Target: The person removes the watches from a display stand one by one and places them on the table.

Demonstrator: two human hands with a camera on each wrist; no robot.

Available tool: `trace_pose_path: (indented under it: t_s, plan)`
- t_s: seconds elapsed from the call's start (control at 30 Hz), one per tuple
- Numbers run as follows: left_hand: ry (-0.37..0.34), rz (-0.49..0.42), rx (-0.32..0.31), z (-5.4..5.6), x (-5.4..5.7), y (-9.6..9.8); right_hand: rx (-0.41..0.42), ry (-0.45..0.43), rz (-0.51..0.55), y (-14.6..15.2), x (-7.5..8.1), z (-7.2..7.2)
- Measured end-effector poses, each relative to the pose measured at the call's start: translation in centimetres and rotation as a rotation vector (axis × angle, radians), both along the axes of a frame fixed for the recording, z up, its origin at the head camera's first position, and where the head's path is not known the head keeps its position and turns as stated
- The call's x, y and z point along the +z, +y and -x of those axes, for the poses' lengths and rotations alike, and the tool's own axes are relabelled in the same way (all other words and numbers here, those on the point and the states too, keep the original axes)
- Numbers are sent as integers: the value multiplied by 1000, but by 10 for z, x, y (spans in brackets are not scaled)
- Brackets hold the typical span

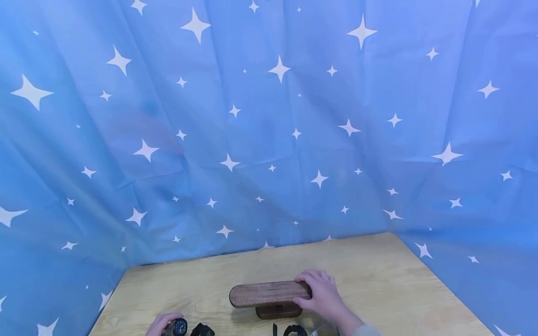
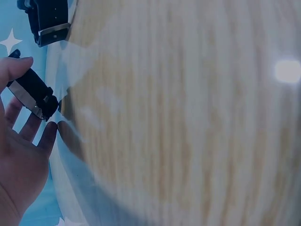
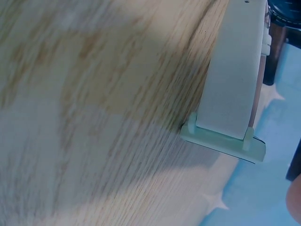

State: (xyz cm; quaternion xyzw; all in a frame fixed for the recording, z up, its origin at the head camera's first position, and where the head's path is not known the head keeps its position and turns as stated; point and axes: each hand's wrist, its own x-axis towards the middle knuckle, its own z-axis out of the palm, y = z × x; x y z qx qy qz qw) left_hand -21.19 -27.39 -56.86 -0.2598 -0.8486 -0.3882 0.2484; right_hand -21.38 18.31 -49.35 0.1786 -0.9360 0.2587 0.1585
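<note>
A brown wooden T-bar stand (image 1: 269,295) is on the table, its long rounded bar raised over a small base. My right hand (image 1: 322,296) grips the bar's right end, thumb on the near side and fingers over the far side. At the bottom left of the head view, my left hand (image 1: 161,323) holds a wristwatch (image 1: 180,326) with a dark face. Its black strap (image 2: 35,94) shows between thumb and fingers in the left wrist view. Only a fingertip (image 3: 294,200) of the right hand appears in the right wrist view.
Black watch straps (image 1: 202,330) and a curved black band (image 1: 295,330) lie along the bottom edge. A pale strap (image 3: 233,70) with a green end piece lies on the wood-grain table (image 1: 357,270). A blue star-printed curtain (image 1: 269,140) hangs behind and beside the table.
</note>
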Motion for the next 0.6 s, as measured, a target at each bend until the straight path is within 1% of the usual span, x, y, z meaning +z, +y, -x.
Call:
trace_pose_path:
  t_s: [0.07, 0.13, 0.23, 0.3, 0.37, 0.43, 0.5, 0.6]
  plan:
    - [44, -16, 23, 0, -4, 1, 1, -18, 6, 0, 0, -1]
    - [60, -25, 53, -2, -7, 1, -2, -32, 9, -1, 0, -1]
    - [102, -10, 85, -2, -9, 1, -7, -29, 8, -1, 0, -1]
    - [127, 12, 91, -1, -10, 0, -8, -24, 10, -1, 0, -1]
    - [159, 37, 75, 0, -12, -2, -9, -15, 12, -1, 1, -1]
    - [157, 56, 60, 1, -13, -4, -10, -15, 12, -1, 1, -2]
    - [141, 70, 55, 0, -14, -5, -12, -16, 10, -1, 2, -2]
    - [96, 91, 81, -3, -15, -5, -16, -16, 10, -2, 2, -2]
